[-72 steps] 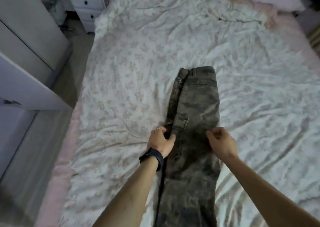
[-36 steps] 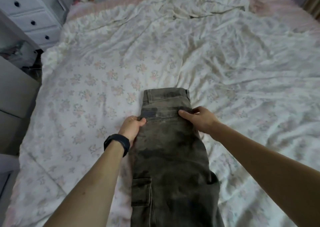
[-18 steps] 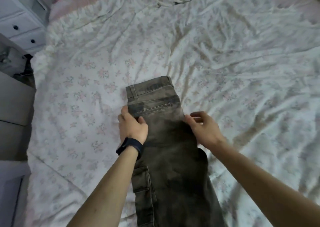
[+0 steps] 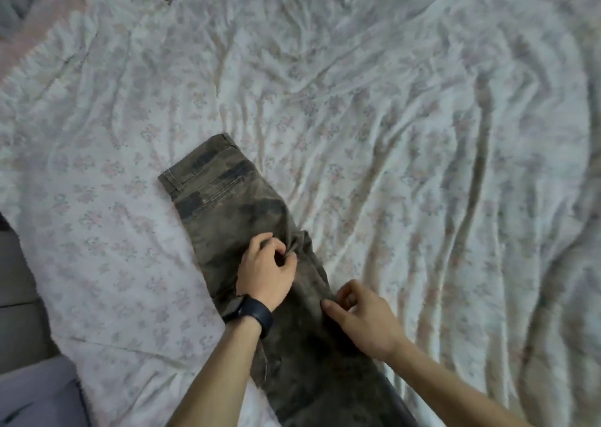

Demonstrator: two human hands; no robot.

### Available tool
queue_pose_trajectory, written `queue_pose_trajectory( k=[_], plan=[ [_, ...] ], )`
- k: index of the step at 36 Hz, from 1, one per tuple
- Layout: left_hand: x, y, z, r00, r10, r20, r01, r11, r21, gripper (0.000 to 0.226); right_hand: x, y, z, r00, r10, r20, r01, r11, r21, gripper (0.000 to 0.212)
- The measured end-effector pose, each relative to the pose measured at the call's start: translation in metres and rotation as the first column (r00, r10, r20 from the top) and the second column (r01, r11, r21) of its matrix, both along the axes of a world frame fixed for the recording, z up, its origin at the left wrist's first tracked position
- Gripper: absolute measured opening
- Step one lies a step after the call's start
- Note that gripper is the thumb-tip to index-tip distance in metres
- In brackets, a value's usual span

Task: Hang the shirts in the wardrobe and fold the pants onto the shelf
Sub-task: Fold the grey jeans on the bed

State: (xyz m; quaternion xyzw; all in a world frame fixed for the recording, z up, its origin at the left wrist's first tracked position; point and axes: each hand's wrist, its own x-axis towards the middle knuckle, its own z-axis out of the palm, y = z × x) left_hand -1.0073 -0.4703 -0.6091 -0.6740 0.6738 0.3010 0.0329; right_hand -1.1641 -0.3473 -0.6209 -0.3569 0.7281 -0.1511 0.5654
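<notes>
Most of the view is filled by a wrinkled white bedsheet [image 4: 374, 94] printed with faint pink flowers. A pink edging [image 4: 35, 26] is seen upper left, grey furniture [image 4: 16, 296] at left.

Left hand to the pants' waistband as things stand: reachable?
Probably yes. The left hand pinches the camouflage pants mid-length; the waistband lies just beyond it, flat on the bedsheet, nothing between. It would need to drop its grip first.

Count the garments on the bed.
1. Camouflage pants lie mid-frame on the floral bedspread, waistband away from the person; the left hand and right hand both pinch the fabric. Others may lie outside the frame.
</notes>
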Motion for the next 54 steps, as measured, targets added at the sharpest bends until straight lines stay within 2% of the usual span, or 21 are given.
queue_pose_trajectory(
  k=[3,6,8,11,13,17,20,22,25,28,33,36,38,39,41,44,47,49,50,52,54],
  plan=[
    [0.011,-0.003,0.007,0.972,0.133,-0.192,-0.112,0.987,0.113,0.012,0.001,0.008,0.003,0.998,-0.006,0.069,0.005,1.000,0.019,0.026],
    [0.018,-0.002,0.012,0.945,0.206,-0.253,-0.163,0.970,0.180,0.010,0.002,0.000,0.007,0.945,-0.129,0.300,0.105,0.990,0.096,0.024],
    [0.017,-0.002,0.015,0.929,0.250,-0.272,-0.197,0.958,0.210,0.011,0.003,-0.015,0.008,0.832,-0.329,0.446,0.260,0.942,0.211,0.023],
    [0.013,-0.004,0.017,0.936,0.234,-0.263,-0.184,0.962,0.202,0.013,0.004,-0.052,0.006,0.561,-0.537,0.630,0.350,0.844,0.407,0.031],
    [0.010,-0.004,0.016,0.948,0.206,-0.244,-0.161,0.968,0.191,0.014,0.003,-0.077,0.004,0.529,-0.559,0.638,0.362,0.829,0.426,0.032],
    [0.010,-0.006,0.014,0.945,0.219,-0.244,-0.173,0.965,0.196,0.016,0.007,-0.116,-0.008,0.706,-0.560,0.434,0.419,0.824,0.382,0.049],
    [0.013,-0.006,0.008,0.940,0.265,-0.214,-0.216,0.950,0.225,0.027,0.003,-0.131,-0.015,0.840,-0.476,0.262,0.397,0.867,0.302,0.040],
    [0.014,-0.005,0.001,0.978,0.179,-0.106,-0.149,0.959,0.241,0.042,-0.010,-0.134,-0.018,0.921,-0.371,0.118,0.351,0.922,0.161,0.027],
    [0.011,-0.002,-0.014,0.999,0.036,0.033,-0.043,0.968,0.249,0.049,-0.025,-0.127,-0.028,0.956,-0.285,-0.070,0.286,0.958,-0.005,0.033],
    [0.010,0.008,-0.033,0.990,-0.029,0.140,-0.001,0.978,0.207,0.052,-0.024,-0.120,-0.041,0.960,-0.217,-0.176,0.202,0.975,-0.098,0.037],
    [0.017,0.022,-0.048,0.976,-0.087,0.202,0.102,0.993,-0.067,0.053,-0.014,-0.121,-0.048,0.927,-0.300,-0.223,0.256,0.944,-0.206,0.032],
    [0.025,0.045,-0.043,0.961,-0.056,0.270,0.123,0.963,-0.239,0.056,-0.001,-0.106,-0.046,0.925,-0.318,-0.207,0.261,0.930,-0.260,0.038],
    [0.034,0.061,-0.040,0.973,0.005,0.232,0.063,0.956,-0.287,0.058,0.007,-0.093,-0.045,0.948,-0.225,-0.226,0.173,0.958,-0.227,0.047],
    [0.040,0.069,-0.041,0.977,0.032,0.210,0.029,0.959,-0.280,0.059,0.009,-0.088,-0.046,0.957,-0.168,-0.238,0.115,0.969,-0.220,0.048],
    [0.057,0.078,-0.046,0.977,0.045,0.206,-0.006,0.982,-0.187,0.058,0.005,-0.083,-0.049,0.963,-0.120,-0.243,0.058,0.967,-0.248,0.037],
    [0.077,0.074,-0.056,0.970,0.045,0.238,-0.043,0.999,-0.013,0.060,-0.006,-0.085,-0.051,0.946,-0.171,-0.276,0.078,0.945,-0.318,0.022],
    [0.078,0.059,-0.056,0.974,0.078,0.212,-0.101,0.990,0.100,0.061,-0.003,-0.090,-0.052,0.942,-0.265,-0.205,0.202,0.938,-0.281,0.029],
    [0.073,0.058,-0.051,0.973,0.066,0.219,-0.083,0.994,0.069,0.062,0.006,-0.087,-0.046,0.937,-0.320,-0.139,0.282,0.929,-0.241,0.035],
    [0.072,0.062,-0.047,0.970,0.067,0.233,-0.074,0.997,0.021,0.063,0.012,-0.081,-0.040,0.939,-0.310,-0.150,0.268,0.932,-0.244,0.041],
    [0.071,0.080,-0.038,0.964,0.054,0.260,-0.032,0.996,-0.087,0.064,0.023,-0.060,-0.033,0.919,-0.198,-0.341,0.077,0.939,-0.335,0.060],
    [0.065,0.107,-0.032,0.973,0.030,0.230,0.016,0.980,-0.197,0.064,0.035,-0.025,-0.030,0.806,-0.077,-0.587,-0.246,0.859,-0.450,0.071]
  ],
)
